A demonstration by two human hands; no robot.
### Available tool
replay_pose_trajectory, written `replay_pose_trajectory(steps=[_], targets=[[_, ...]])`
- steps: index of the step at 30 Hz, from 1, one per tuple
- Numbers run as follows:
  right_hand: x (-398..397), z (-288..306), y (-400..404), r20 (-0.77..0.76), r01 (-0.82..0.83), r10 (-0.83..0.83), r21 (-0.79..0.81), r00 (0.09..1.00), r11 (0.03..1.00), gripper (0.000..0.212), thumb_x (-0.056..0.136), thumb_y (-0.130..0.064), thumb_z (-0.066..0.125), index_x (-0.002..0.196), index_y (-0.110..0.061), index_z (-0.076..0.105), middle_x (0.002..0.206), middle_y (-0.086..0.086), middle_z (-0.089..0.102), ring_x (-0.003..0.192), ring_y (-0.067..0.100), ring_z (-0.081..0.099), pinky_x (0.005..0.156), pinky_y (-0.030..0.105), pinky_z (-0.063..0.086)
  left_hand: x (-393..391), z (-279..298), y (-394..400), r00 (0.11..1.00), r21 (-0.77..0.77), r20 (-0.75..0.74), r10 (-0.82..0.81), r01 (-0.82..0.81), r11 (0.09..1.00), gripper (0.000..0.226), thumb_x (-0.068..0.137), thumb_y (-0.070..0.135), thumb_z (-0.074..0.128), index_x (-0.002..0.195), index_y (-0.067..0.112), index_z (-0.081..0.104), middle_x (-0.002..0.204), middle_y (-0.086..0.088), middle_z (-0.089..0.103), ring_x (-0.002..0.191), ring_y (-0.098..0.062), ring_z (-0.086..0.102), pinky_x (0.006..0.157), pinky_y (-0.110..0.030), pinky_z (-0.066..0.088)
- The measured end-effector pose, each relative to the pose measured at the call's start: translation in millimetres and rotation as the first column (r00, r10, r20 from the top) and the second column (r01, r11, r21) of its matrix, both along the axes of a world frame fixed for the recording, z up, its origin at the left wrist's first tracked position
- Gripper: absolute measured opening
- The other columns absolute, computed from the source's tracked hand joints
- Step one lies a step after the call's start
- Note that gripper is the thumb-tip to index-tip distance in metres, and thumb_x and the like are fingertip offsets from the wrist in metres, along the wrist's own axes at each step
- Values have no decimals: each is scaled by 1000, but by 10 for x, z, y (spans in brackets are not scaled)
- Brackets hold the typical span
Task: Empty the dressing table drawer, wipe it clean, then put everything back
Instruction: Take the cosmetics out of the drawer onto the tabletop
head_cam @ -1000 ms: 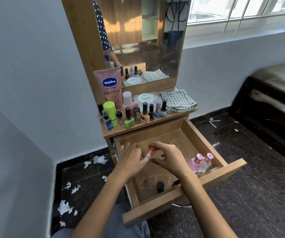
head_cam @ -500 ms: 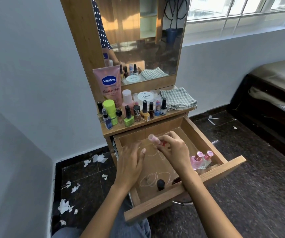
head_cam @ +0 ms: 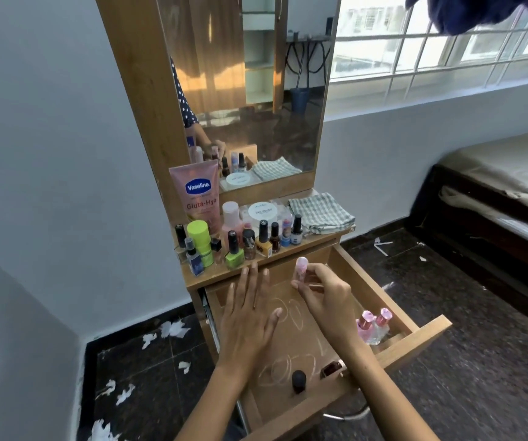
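**Small pink bottle on its way out of the drawer**

Now I see my right hand [head_cam: 321, 292] pinching a small pink-capped glass bottle [head_cam: 300, 268] at its lower body, fingertips curled round it, holding it above the back of the open wooden drawer [head_cam: 415, 340], just below the dressing table shelf [head_cam: 211, 276]. My left hand [head_cam: 248, 316] hovers flat over the drawer, fingers straight and spread, holding nothing.

I judge the bottle light but hard, smooth and breakable, so a grip round the body rather than the cap looks safest; glass this slick could slip from a loose pinch.

Left in the drawer I count four things: two pink glass bottles with rosy caps [head_cam: 373, 324] at the right side, one black-capped bottle [head_cam: 298, 380] near the front, and one dark reddish bottle [head_cam: 332, 369] lying just beside it. One folded checked cloth [head_cam: 321, 213] waits on the shelf, near a crowd of small polish bottles whose exact number I cannot tell.
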State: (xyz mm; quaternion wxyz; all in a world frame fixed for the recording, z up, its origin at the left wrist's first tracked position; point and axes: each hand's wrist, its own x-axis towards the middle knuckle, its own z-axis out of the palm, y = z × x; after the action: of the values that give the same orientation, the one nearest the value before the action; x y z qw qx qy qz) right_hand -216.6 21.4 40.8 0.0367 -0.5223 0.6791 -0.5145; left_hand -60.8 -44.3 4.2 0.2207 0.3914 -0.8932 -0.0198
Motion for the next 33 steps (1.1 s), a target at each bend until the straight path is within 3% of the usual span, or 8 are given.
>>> replay_pose_trajectory(steps=[4,7,10,13,17,29,33], targets=[[-63,469,-249,53,43,-36,-129,998,991,17,79,-18,78,90,-17,65,80,-10,68,76,0,66,71,13,52,4,-22,-2,1000,-22,-24,-4,4,1000,70,96,47,35,152,9,15,160,-11,2,147,-23,5,118,-38,2],[-134,765,-607,22,33,-30,-124,999,992,19,79,-23,78,91,-15,67,83,-7,70,78,2,67,74,15,53,19,-12,39,999,-17,-38,11,-11,1000,71,96,45,38,152,10,11,160,-9,-2,147,-22,1,118,-37,0],[-186,943,-923,-43,64,-66,-56,997,996,20,76,-29,79,86,-17,67,82,-8,71,78,6,67,73,24,55,11,2,67,999,-2,-43,19,-19,1000,69,98,46,34,152,11,10,160,-8,-2,147,-21,0,118,-35,-2],[-240,1020,-1134,-32,100,-97,108,995,989,20,72,-31,79,81,-19,67,80,-6,71,78,10,67,69,29,53,8,-4,76,998,4,-57,29,-29,1000,67,98,45,33,152,12,12,160,-7,-1,147,-21,2,118,-35,-1],[-277,975,-1271,-86,135,-116,265,990,955,22,69,-32,80,76,-19,63,77,-2,69,75,15,65,60,26,42,13,-17,72,997,-6,-67,43,-44,999,65,98,45,32,152,12,16,160,-6,3,147,-21,5,117,-35,1],[-251,1035,-1326,-112,209,-177,448,978,870,20,72,-23,78,74,-19,59,82,0,67,82,20,64,64,29,43,3,-47,71,994,-3,-72,85,-85,996,65,98,47,31,151,13,18,160,-6,6,147,-19,6,118,-34,-2],[-234,982,-1339,-136,244,-203,483,970,841,18,76,-24,77,85,-16,63,94,7,69,91,26,64,71,33,47,3,-48,65,994,-2,-72,85,-86,996,64,98,46,32,151,12,22,160,-6,9,147,-19,7,118,-34,-3]])
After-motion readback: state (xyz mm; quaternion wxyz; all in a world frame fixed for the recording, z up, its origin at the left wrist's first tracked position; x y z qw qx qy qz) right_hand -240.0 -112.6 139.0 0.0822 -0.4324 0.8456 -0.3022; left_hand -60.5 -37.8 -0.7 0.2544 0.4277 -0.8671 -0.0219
